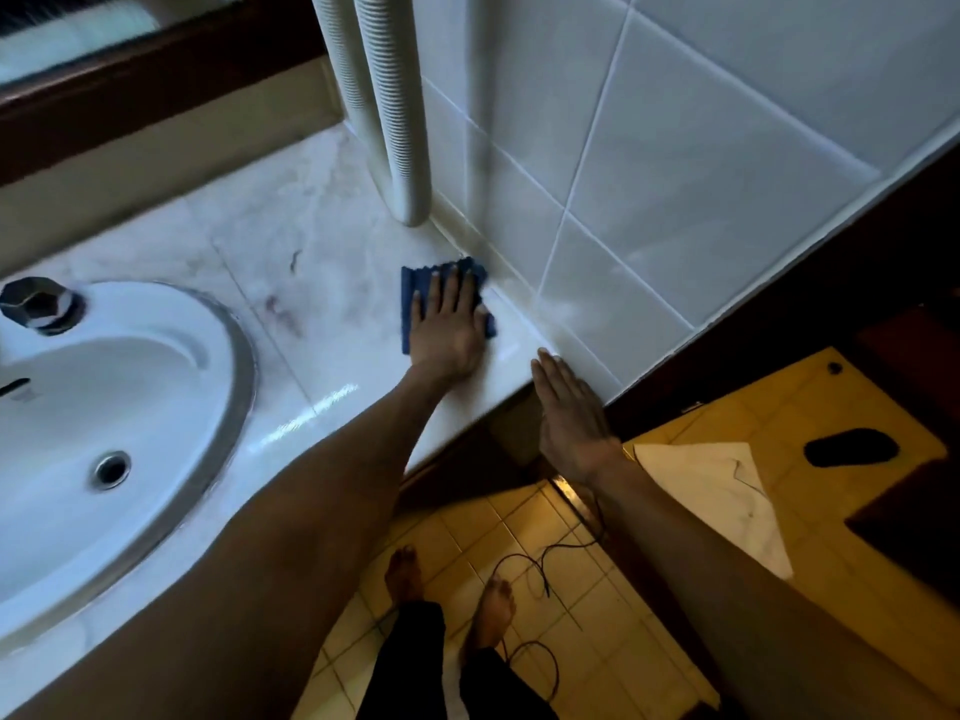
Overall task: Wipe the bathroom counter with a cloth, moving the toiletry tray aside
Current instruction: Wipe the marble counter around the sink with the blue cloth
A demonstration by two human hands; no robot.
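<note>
A blue cloth [415,296] lies flat on the white marble counter [322,283], close to the tiled wall at the counter's right end. My left hand [447,324] presses down on the cloth, palm flat and fingers stretched toward the wall. My right hand [566,407] is flat and open, holding nothing, with its fingertips at the counter's front right corner beside the wall. No toiletry tray is in view. Dark smudges mark the counter left of the cloth.
A white oval sink [104,407] with a dark tap knob [41,304] fills the left. Two white ribbed pipes [395,122] stand on the counter at the tiled wall [675,148]. Below are yellow floor tiles, a black cable [540,558], a white sheet [722,491] and my bare feet.
</note>
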